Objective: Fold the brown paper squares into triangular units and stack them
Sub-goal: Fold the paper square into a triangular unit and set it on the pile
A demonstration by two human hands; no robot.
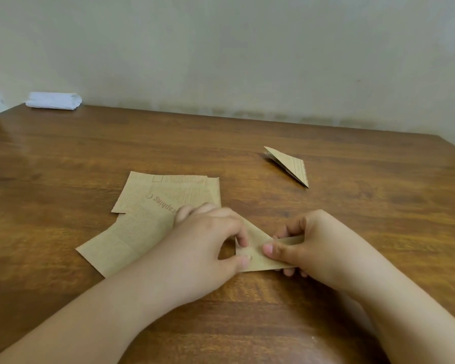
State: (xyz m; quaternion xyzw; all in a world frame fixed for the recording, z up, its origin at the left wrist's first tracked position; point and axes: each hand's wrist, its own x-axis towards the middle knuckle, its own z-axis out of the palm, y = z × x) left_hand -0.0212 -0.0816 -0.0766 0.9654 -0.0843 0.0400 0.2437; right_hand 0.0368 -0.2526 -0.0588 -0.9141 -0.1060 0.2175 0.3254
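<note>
Pinching folded paper triangle (255, 248) between left hand (205, 245) and right hand (307, 245), unfolded squares (142, 219) just left.

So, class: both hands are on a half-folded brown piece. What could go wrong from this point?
1. The left hand and right hand pinch the piece off the table; an uneven grip may skew the crease.
2. The left forearm rests on the loose squares and may drag or crumple them.
3. The finished triangle lies far off, so stacking means a reach.
</note>
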